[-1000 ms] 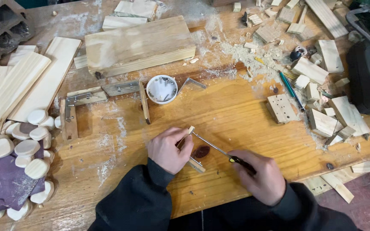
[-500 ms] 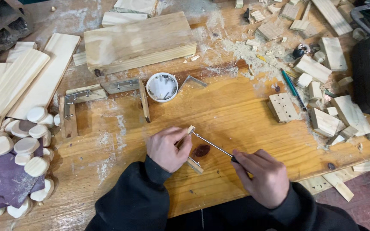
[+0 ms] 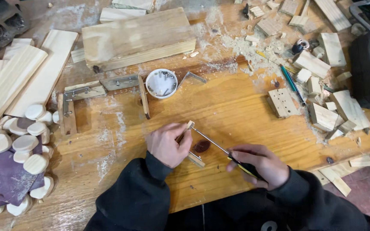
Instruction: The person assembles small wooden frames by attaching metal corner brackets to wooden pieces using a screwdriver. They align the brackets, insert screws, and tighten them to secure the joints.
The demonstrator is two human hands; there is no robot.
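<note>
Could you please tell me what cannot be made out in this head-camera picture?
- Head view: screwdriver tip, too small where it meets the wood strip.
- Screwdriver handle, mostly covered by the right hand.
- Strip's middle, hidden under the left hand.
- White cup contents, too small.

Right hand (image 3: 260, 164) slightly lower on the screwdriver (image 3: 219, 147), fingers tighter.

Black long sleeves (image 3: 133, 201), zipped front.

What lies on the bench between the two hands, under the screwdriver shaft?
In the head view, a small dark oval patch lies on the bench between the left hand and right hand.
</note>
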